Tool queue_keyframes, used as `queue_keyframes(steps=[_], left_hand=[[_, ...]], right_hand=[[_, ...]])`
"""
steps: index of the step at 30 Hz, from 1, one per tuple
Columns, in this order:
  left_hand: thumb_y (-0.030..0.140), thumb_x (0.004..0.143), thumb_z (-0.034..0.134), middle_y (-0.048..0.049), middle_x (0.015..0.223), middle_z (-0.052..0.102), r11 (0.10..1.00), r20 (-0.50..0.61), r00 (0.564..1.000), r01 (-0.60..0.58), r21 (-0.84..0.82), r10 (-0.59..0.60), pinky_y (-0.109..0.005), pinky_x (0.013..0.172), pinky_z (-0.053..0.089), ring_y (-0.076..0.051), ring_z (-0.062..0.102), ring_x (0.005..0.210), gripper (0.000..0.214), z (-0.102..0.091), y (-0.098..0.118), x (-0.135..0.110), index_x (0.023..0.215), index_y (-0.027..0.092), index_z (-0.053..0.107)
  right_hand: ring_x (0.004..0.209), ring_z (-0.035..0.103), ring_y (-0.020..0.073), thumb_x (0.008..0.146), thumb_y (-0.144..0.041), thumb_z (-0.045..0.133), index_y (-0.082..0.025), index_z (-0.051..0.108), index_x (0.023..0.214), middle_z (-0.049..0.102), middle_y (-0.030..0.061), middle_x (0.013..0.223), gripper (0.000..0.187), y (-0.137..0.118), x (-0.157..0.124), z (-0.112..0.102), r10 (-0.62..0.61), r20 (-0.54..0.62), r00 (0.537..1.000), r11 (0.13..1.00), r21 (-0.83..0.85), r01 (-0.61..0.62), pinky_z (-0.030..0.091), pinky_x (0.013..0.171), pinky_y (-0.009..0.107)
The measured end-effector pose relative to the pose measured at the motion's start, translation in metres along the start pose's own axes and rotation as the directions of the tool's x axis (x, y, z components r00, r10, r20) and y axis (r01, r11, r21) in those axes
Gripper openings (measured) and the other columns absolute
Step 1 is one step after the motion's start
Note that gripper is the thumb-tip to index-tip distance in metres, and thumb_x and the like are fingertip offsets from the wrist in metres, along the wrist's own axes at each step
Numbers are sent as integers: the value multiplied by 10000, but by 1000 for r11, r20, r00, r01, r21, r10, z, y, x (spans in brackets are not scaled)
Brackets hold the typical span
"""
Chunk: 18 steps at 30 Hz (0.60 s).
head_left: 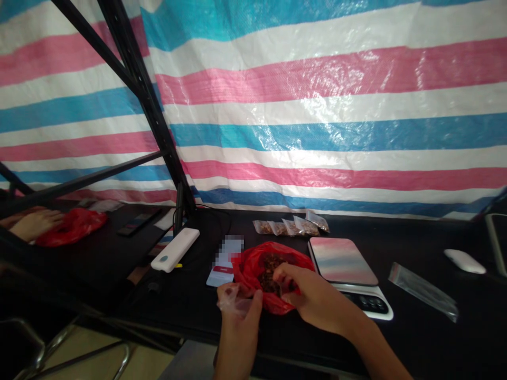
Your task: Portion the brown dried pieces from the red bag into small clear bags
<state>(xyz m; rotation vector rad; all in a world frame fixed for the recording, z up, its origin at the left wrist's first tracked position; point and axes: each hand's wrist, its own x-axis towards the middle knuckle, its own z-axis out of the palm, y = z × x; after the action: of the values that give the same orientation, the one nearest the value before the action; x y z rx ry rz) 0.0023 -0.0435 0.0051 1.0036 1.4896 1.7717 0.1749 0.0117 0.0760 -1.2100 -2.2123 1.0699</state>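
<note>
resting half-curled among brown bits [272,262] in the red bag [247,258], the right hand [304,291] is hiding its grip; the left hand [242,312] is loosely gripping a pouch [233,301] alongside, likely for easy reach.

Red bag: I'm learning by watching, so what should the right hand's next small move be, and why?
Probably have the right hand lift a pinch of brown pieces toward the small clear bag: that hand reaches into the red bag, the left hand holds the clear bag close by, and filled bags lie behind.
</note>
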Motion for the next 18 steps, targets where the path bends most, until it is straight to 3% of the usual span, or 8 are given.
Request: queue_keyframes(steps=[4,11,18], left_hand=[[188,704,755,53,792,594,989,-17,1000,2,-145,-5,-254,663,521,-134,625,672,390,13,10,12,937,245,447],[265,668,787,57,725,552,999,-115,993,-17,-31,14,-263,627,483,-129,550,623,320,23,16,14,815,221,506],[191,667,741,62,761,530,992,-131,991,-31,-122,15,-241,640,474,-120,535,661,281,23,21,15,803,221,497]], right_hand=[[929,649,185,786,-81,569,-256,605,1033,710,-5,1000,305,3,-1,1,31,-95,995,999,46,-26,436,824,295],[895,636,186,800,-120,592,-256,585,1013,695,-3,971,252,0,0,6,29,-111,993,998,63,-22,436,803,298],[847,625,175,816,-122,574,-250,573,1000,678,-7,925,225,-5,2,5,6,-181,984,996,92,11,445,766,286]])
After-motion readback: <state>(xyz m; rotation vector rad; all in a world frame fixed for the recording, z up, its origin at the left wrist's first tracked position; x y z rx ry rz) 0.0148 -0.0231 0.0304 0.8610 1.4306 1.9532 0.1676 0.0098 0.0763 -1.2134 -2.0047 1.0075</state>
